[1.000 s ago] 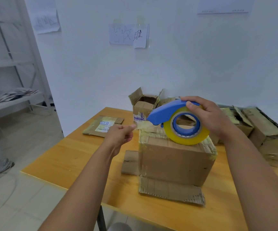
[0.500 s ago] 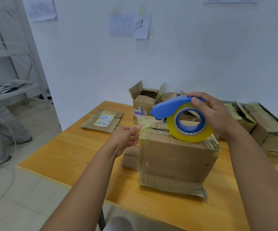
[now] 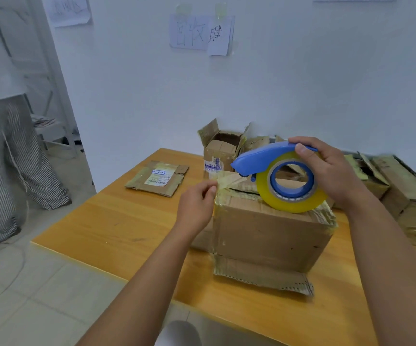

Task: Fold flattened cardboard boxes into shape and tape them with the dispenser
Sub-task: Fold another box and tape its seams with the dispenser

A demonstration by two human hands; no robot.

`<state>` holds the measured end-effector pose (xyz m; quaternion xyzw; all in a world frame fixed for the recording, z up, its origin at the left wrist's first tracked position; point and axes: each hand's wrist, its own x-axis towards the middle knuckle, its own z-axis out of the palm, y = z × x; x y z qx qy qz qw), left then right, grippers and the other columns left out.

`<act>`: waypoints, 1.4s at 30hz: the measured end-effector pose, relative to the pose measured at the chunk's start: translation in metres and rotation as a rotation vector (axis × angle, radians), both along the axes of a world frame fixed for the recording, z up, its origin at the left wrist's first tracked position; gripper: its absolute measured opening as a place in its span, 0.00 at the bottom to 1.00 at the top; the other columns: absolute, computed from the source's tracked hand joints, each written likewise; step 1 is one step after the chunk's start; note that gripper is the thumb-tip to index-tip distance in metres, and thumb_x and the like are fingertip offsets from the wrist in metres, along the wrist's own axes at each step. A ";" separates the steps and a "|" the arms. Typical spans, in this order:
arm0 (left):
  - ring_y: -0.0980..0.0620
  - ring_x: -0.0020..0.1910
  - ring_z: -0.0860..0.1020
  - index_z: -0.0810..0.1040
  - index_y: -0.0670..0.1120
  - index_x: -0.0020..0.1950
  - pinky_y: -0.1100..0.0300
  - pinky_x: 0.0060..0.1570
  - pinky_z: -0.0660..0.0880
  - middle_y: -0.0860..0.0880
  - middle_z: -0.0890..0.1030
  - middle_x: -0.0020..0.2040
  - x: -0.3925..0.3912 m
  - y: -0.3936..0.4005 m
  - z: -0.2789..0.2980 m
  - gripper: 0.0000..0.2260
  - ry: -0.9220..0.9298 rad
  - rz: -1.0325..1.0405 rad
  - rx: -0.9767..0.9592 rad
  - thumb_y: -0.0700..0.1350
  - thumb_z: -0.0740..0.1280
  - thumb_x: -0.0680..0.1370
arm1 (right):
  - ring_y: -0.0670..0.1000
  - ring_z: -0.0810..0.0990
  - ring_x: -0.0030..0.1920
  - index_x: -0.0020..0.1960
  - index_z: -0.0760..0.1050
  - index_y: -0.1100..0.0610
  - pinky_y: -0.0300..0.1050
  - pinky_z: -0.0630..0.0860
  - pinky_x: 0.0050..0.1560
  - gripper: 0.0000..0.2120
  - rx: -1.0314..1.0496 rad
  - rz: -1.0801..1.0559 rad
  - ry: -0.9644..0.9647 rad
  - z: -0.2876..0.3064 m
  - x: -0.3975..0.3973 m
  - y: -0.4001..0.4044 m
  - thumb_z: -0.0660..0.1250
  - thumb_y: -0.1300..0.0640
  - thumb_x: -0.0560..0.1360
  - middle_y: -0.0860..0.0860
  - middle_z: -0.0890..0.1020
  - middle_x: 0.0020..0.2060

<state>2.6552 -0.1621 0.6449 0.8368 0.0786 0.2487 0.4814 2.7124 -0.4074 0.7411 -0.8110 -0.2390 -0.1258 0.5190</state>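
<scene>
While the right hand (image 3: 331,176) grips the blue tape dispenser (image 3: 276,176) with fingers curled over its top and thumb on the yellow roll, the roll rests on the top of a cardboard box (image 3: 269,233) that stands on the wooden table (image 3: 117,228); the left hand (image 3: 197,206) pinches the free end of the tape strip (image 3: 227,181) between thumb and fingers, just at the box's upper left corner; the strip runs from the dispenser's mouth to that pinch. Behind the box stands a smaller open box (image 3: 223,151); a flattened box (image 3: 158,178) with a label lies further left on the table; more worn boxes (image 3: 401,196) sit at the right. A person in striped trousers (image 3: 7,166) stands on the floor at the left.
</scene>
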 end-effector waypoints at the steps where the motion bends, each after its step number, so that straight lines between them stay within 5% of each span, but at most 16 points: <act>1: 0.56 0.59 0.77 0.79 0.49 0.66 0.59 0.58 0.73 0.53 0.82 0.61 -0.003 -0.002 0.000 0.13 0.013 -0.018 -0.028 0.46 0.60 0.84 | 0.36 0.77 0.51 0.60 0.79 0.44 0.28 0.70 0.47 0.10 -0.003 -0.001 -0.001 -0.001 0.000 0.000 0.61 0.49 0.83 0.39 0.79 0.56; 5: 0.54 0.58 0.78 0.79 0.50 0.65 0.49 0.61 0.75 0.51 0.82 0.60 -0.014 -0.006 0.001 0.18 0.031 -0.171 -0.101 0.59 0.58 0.83 | 0.35 0.77 0.51 0.60 0.79 0.44 0.26 0.69 0.46 0.10 -0.009 -0.008 -0.006 -0.001 0.001 0.000 0.61 0.49 0.83 0.38 0.79 0.56; 7: 0.58 0.65 0.73 0.68 0.51 0.76 0.58 0.64 0.71 0.57 0.75 0.67 -0.020 -0.009 0.002 0.29 0.078 -0.218 -0.076 0.63 0.63 0.78 | 0.35 0.77 0.51 0.60 0.79 0.44 0.29 0.70 0.47 0.10 -0.002 -0.006 -0.010 0.000 0.000 0.001 0.61 0.49 0.83 0.38 0.79 0.56; 10: 0.64 0.65 0.69 0.60 0.56 0.79 0.63 0.62 0.70 0.64 0.70 0.65 -0.023 -0.013 0.000 0.38 0.025 -0.260 -0.022 0.64 0.69 0.72 | 0.37 0.77 0.53 0.60 0.79 0.43 0.32 0.70 0.49 0.10 -0.004 -0.006 -0.020 0.001 -0.001 0.002 0.61 0.50 0.83 0.39 0.79 0.56; 19: 0.52 0.75 0.64 0.62 0.52 0.79 0.60 0.65 0.64 0.51 0.65 0.77 0.001 0.007 0.013 0.33 0.145 -0.331 0.054 0.62 0.65 0.77 | 0.42 0.76 0.59 0.63 0.78 0.41 0.38 0.71 0.58 0.12 -0.056 -0.024 -0.015 0.005 -0.005 0.007 0.63 0.44 0.81 0.37 0.78 0.57; 24: 0.53 0.79 0.53 0.58 0.44 0.80 0.53 0.77 0.56 0.51 0.52 0.82 0.004 -0.007 0.023 0.26 0.131 -0.227 0.495 0.50 0.57 0.84 | 0.41 0.76 0.62 0.62 0.77 0.38 0.37 0.73 0.58 0.14 -0.063 0.052 0.025 0.008 -0.006 0.001 0.60 0.41 0.80 0.39 0.78 0.61; 26: 0.52 0.78 0.57 0.57 0.45 0.80 0.52 0.75 0.59 0.49 0.56 0.81 0.004 -0.015 0.026 0.25 0.109 -0.198 0.521 0.47 0.55 0.83 | 0.43 0.77 0.62 0.60 0.77 0.37 0.46 0.76 0.63 0.15 -0.034 0.087 0.040 0.008 -0.006 -0.001 0.60 0.39 0.76 0.39 0.78 0.61; 29: 0.50 0.69 0.70 0.62 0.47 0.76 0.55 0.60 0.69 0.47 0.69 0.74 0.006 -0.023 0.023 0.21 0.088 -0.132 0.521 0.49 0.56 0.83 | 0.47 0.76 0.65 0.60 0.77 0.35 0.53 0.73 0.68 0.18 -0.021 0.125 0.066 0.006 -0.003 -0.005 0.60 0.36 0.73 0.39 0.77 0.64; 34: 0.51 0.69 0.71 0.60 0.50 0.79 0.56 0.58 0.70 0.52 0.71 0.73 0.009 -0.023 0.020 0.28 0.119 -0.068 0.559 0.60 0.57 0.81 | 0.32 0.71 0.62 0.62 0.76 0.37 0.39 0.68 0.66 0.17 -0.065 0.137 0.059 0.007 0.003 -0.007 0.59 0.36 0.76 0.31 0.75 0.61; 42: 0.50 0.59 0.76 0.61 0.52 0.78 0.56 0.44 0.67 0.51 0.77 0.67 0.006 -0.022 0.022 0.24 0.170 -0.037 0.615 0.57 0.56 0.82 | 0.34 0.78 0.54 0.60 0.81 0.41 0.27 0.74 0.48 0.11 -0.078 0.171 0.043 0.016 0.005 -0.021 0.66 0.45 0.80 0.37 0.82 0.56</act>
